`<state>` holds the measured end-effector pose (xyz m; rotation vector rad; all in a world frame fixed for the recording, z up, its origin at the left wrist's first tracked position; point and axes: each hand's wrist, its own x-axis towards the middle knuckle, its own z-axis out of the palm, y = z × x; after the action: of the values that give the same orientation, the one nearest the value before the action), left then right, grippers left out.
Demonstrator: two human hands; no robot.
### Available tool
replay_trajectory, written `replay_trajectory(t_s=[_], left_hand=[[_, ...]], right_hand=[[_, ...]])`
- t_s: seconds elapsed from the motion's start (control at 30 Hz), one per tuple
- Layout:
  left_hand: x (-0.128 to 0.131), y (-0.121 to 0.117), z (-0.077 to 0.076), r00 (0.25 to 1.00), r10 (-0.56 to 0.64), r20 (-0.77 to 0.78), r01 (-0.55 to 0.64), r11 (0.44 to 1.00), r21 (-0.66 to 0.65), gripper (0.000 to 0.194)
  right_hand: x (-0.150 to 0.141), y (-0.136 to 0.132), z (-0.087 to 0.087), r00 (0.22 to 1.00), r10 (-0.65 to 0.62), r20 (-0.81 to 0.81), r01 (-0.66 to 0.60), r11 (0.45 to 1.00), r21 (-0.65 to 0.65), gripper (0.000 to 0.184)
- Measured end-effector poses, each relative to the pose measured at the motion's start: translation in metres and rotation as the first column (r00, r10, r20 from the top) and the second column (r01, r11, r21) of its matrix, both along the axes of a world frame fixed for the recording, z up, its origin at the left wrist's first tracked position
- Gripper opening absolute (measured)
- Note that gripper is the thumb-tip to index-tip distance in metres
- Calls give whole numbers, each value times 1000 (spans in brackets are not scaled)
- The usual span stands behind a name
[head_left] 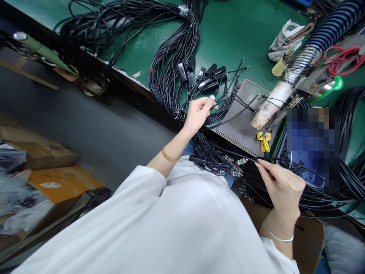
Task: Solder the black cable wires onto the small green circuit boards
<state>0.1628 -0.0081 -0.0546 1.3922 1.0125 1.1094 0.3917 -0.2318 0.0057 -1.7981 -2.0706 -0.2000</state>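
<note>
My right hand [282, 182] is closed in a pinch on a thin black cable [252, 160] at the lap's right side. Small green circuit boards [237, 170] with wires lie just left of its fingertips, over my lap. My left hand [199, 112] is closed at the table's front edge, its thumb and finger pinched on a black cable [218, 102]; a white cover shows on one fingertip. Beyond it several black plastic housings [209, 80] lie on the loose cable ends. A thick bundle of black cables [171, 57] curves down past the left hand.
A brown board [242, 110] lies at the table edge, with yellow clips [264, 141] on it. Above hangs a ribbed extraction hose [308, 57]. To the right are a blue bin [310, 177], partly blurred, and red-handled scissors [333, 64]. Cardboard boxes [67, 182] stand on the left.
</note>
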Motion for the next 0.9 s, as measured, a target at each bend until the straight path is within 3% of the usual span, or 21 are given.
replay_trajectory(t_s=[0.17,0.3,0.37,0.47,0.53,0.63,0.73,0.8,0.9], left_hand=[[2,-8,0,946,58,-320,10,979,205,38],[-2,-24,-4,888,59,-456,96,946,309,28],[-4,-30,-6,909,51,-414,86,948,306,27],[-8,-26,-2,976,137,-168,-96,968,230,36],[-14,-12,9,971,238,-22,-228,948,222,40],[-19,19,30,944,330,17,-322,910,262,43],[-8,50,35,951,303,-58,-274,915,297,47],[7,65,25,958,251,-136,-197,926,323,43],[25,71,4,922,126,-367,22,927,374,31]], right_hand=[[2,0,-5,1000,-5,-19,5,1000,-11,15],[3,1,-7,999,5,-36,-6,1000,-7,15],[4,2,-8,999,3,-33,-4,1000,-6,14],[5,3,-10,1000,-6,-18,6,1000,1,13],[6,2,-11,1000,-3,-14,3,1000,0,12],[7,1,-12,1000,7,-24,-8,1000,-13,12],[6,-1,-13,999,19,-32,-20,1000,-19,14],[4,-1,-14,999,33,-34,-34,999,-16,15],[3,-1,-15,999,43,-27,-43,999,-11,14]])
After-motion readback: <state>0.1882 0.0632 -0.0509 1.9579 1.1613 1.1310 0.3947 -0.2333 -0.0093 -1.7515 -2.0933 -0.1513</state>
